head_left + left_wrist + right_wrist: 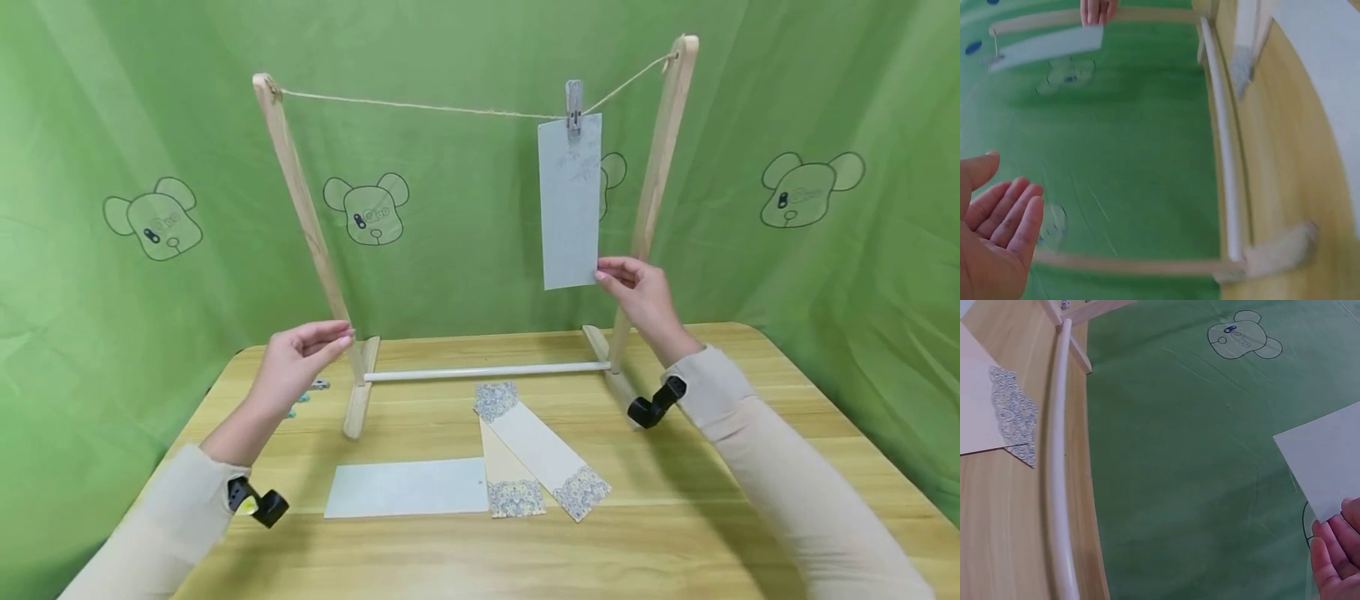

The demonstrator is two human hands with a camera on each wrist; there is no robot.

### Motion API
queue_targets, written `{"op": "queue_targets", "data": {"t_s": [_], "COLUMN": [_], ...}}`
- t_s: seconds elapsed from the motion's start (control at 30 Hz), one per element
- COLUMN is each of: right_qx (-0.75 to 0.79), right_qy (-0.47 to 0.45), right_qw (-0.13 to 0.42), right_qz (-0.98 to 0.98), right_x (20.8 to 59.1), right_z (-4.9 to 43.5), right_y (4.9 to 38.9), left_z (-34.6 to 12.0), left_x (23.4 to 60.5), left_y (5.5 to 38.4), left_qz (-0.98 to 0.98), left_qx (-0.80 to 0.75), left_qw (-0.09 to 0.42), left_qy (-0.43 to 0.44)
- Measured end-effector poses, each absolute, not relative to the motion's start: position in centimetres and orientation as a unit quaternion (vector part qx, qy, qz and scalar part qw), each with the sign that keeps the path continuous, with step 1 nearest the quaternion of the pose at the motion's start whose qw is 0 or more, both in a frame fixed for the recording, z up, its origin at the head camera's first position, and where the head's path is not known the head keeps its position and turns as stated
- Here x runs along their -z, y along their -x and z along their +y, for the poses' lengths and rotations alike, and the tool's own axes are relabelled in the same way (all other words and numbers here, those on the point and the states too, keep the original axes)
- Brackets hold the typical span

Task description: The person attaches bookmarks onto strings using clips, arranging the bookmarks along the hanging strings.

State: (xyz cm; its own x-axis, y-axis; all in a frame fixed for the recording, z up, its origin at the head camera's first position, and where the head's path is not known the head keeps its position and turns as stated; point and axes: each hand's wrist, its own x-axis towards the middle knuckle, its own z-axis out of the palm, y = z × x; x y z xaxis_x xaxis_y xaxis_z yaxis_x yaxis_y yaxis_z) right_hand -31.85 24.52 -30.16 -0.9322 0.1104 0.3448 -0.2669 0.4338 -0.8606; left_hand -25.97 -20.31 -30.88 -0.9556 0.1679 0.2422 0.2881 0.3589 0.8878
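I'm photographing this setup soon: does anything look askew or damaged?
Slightly askew: the string dips at the clip, and the hanging card tilts, its lower corner pinched by the right hand. On the table, two patterned cards overlap at an angle. No clear damage shows.

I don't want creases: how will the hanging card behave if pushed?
The hanging card looks fairly stiff, its face flat. Probably light: one clip holds it on thin string. Without the right hand pinching near its lower corner, it would likely swing.
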Motion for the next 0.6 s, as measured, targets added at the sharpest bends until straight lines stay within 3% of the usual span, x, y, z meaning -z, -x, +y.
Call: {"op": "queue_targets", "data": {"t_s": [0.6], "right_qx": [-0.501], "right_qy": [-0.073], "right_qw": [0.089], "right_qz": [-0.858], "right_x": [36.2], "right_z": [24.5], "right_y": [28.4], "left_z": [-28.1], "left_x": [39.4], "left_y": [25.8], "left_qz": [-0.794], "left_qx": [0.589], "left_qw": [0.082], "left_qy": [0.127]}}
